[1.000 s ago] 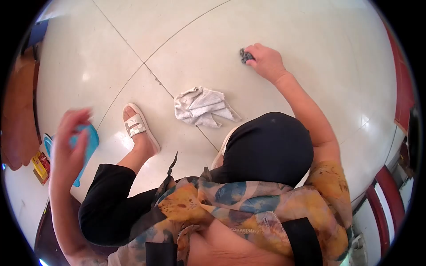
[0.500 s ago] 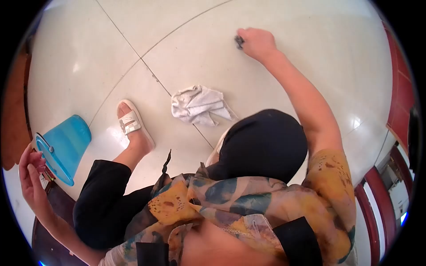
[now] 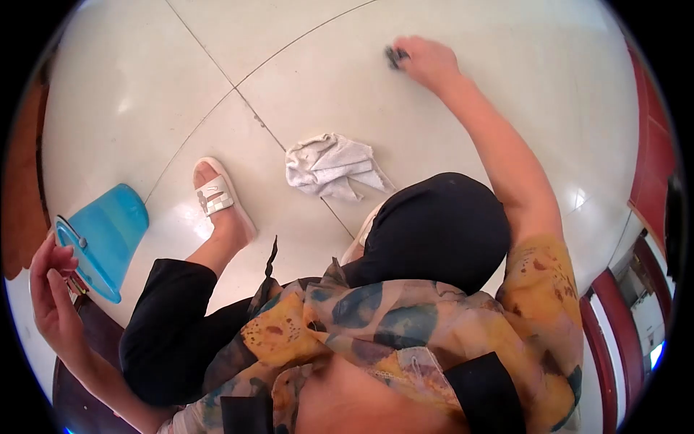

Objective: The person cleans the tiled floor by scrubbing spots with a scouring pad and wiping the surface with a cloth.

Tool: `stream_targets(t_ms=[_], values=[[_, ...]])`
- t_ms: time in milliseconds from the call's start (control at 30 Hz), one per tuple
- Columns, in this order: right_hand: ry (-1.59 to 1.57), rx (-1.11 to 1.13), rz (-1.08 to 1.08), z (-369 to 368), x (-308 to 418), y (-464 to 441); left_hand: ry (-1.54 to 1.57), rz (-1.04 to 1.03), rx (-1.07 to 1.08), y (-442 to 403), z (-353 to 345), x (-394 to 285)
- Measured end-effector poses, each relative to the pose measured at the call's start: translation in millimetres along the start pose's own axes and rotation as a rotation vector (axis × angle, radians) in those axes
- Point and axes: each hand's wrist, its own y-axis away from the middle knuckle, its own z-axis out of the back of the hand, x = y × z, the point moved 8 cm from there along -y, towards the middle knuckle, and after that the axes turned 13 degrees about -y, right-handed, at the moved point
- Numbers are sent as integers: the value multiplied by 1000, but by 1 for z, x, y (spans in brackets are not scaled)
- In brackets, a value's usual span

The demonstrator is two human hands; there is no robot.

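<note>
My right hand point(image 3: 430, 64) is closed around a dark grey, crinkled scouring pad point(image 3: 395, 58), pressed against the pale tiled floor point(image 3: 318, 79). Motion blurs that hand a little, and its grip hides part of the pad. A crumpled white cloth point(image 3: 334, 165) lies on the floor between that hand and my bent knee. At the far left, my left hand point(image 3: 54, 293) is raised beside the blue bucket point(image 3: 119, 224), its fingers loosely curled and apart, with nothing in them. Whether it touches the bucket's rim I cannot tell.
My sandalled foot point(image 3: 213, 192) stands on the floor between bucket and cloth. Dark red furniture point(image 3: 614, 333) borders the right side. A brown wooden surface point(image 3: 22, 181) runs along the left edge. Small dark specks point(image 3: 259, 121) lie along a tile joint.
My right hand has shifted slightly up and to the right with the scouring pad, and the pad's angle has changed. The left hand stays beside the bucket. The view has moved slightly.
</note>
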Motion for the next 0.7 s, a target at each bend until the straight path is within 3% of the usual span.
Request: stream_targets(t_ms=[133, 233, 333, 433, 533, 667, 700], values=[[1, 205, -57, -37, 5, 112, 12, 68, 0, 7, -11, 21], [12, 237, 31, -60, 31, 110, -65, 14, -4, 7, -9, 13], [-33, -60, 41, -38, 34, 48, -44, -16, 12, 3, -9, -4], [14, 13, 30, -56, 44, 65, -35, -26, 9, 3, -3, -6], [63, 240, 109, -69, 47, 101, -78, 13, -9, 7, -5, 7], [132, -97, -146, -24, 8, 61, -156, 30, -33, 12, -5, 20], [139, -158, -77, -32, 19, 65, -142, 38, -33, 13, -3, 23]])
